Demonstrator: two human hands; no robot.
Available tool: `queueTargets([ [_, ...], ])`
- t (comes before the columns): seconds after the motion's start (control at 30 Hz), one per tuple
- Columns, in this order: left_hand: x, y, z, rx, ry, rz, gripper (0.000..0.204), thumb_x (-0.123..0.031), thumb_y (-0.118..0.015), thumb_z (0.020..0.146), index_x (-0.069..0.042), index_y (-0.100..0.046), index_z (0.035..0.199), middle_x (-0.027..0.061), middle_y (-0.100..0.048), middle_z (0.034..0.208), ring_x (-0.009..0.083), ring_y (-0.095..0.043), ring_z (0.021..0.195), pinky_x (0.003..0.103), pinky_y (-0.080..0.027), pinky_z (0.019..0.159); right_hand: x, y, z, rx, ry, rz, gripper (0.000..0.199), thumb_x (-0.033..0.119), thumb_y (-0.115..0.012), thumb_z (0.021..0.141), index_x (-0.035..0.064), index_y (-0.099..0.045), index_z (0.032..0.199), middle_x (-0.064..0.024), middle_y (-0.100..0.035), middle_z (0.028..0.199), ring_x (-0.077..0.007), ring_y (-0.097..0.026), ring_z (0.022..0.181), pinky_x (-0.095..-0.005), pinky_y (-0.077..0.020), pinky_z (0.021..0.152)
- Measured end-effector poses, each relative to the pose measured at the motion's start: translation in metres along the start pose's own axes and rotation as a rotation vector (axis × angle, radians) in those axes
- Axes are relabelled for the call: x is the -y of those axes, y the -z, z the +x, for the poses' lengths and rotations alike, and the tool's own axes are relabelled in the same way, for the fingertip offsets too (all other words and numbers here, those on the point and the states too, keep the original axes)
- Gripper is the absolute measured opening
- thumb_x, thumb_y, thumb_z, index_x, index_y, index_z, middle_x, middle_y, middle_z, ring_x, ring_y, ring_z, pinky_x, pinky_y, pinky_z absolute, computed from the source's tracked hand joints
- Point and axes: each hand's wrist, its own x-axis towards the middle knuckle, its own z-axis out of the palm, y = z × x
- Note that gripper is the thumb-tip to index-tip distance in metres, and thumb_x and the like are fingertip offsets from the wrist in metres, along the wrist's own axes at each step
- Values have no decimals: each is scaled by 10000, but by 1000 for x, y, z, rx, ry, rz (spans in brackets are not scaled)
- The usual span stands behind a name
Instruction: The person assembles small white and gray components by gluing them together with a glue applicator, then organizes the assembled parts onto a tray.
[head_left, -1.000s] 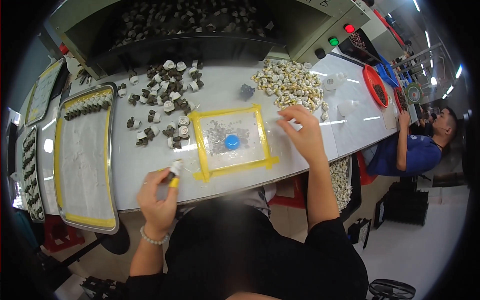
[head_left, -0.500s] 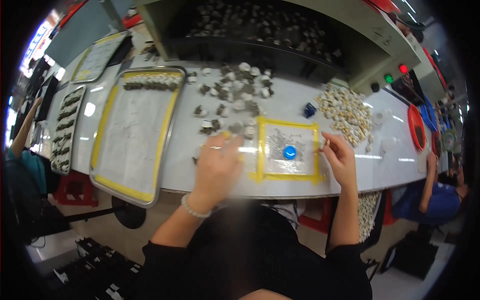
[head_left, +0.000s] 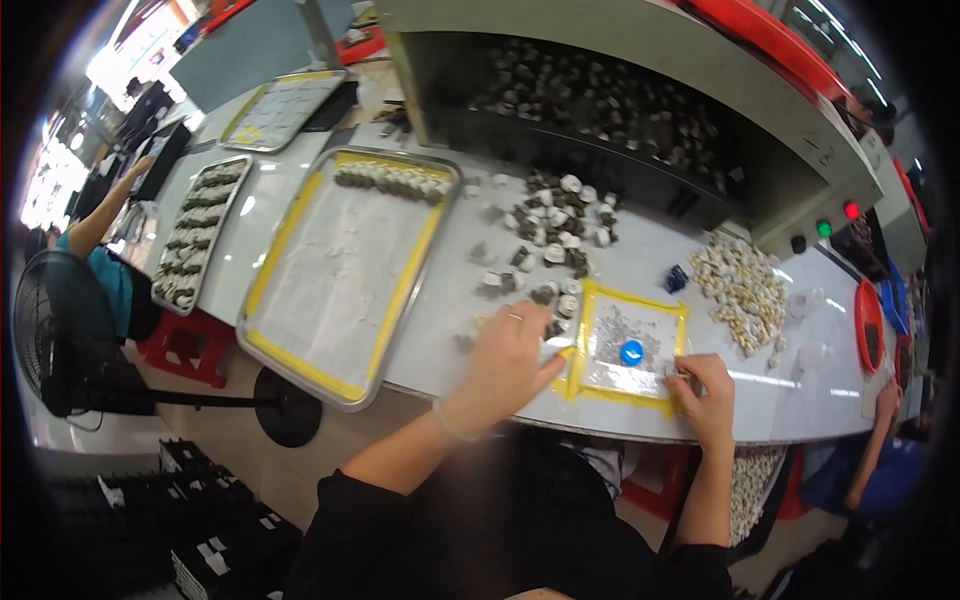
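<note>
We see the left hand (head_left: 510,355) resting palm-down on the grey worktop (head_left: 450,300), fingers curled loosely toward the left edge of a yellow-taped square (head_left: 628,350); a ring shows on one finger, and a small pale part sits at the fingertips, though we cannot tell whether the hand grips it or only touches it. The right hand (head_left: 705,388) lies on the near right corner of that square, fingers bent, and we cannot tell if anything is pinched in it. Inside the square lies a small blue round cap (head_left: 632,352), between the two hands and apart from both. Just beyond the left hand, a scatter of small dark and white parts (head_left: 555,235) spreads across the worktop toward the far side. To the right of the square sits a heap of pale parts (head_left: 740,285), with a small dark blue piece (head_left: 677,279) beside it. On the left lies a large metal tray (head_left: 340,270) edged in yellow tape — a row of parts lines its far end. Farther left, a narrower tray (head_left: 195,235) holds rows of parts, and another person's arm (head_left: 105,215) reaches in there.
</note>
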Motion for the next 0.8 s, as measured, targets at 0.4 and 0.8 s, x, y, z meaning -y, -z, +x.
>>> queueTargets([
  [0.4, -6, -11, 12, 26, 219, 156, 322, -82, -680, 686, 18, -561, 968, 156, -528, 932, 332, -507, 903, 406, -426, 784, 9, 4, 10, 86, 139, -35, 216, 40, -692, 739, 8, -664, 950, -103, -605, 872, -233, -593, 768, -303, -480, 663],
  [0.8, -8, -7, 8, 127, 311, -62, 315, -21, -658, 678, 37, -526, 959, 141, -552, 926, 301, -544, 867, 358, -456, 757, 34, -18, 42, 191, 335, -160, 183, 65, -695, 728, 25, -668, 906, -81, -604, 835, -241, -594, 765, -327, -490, 669],
])
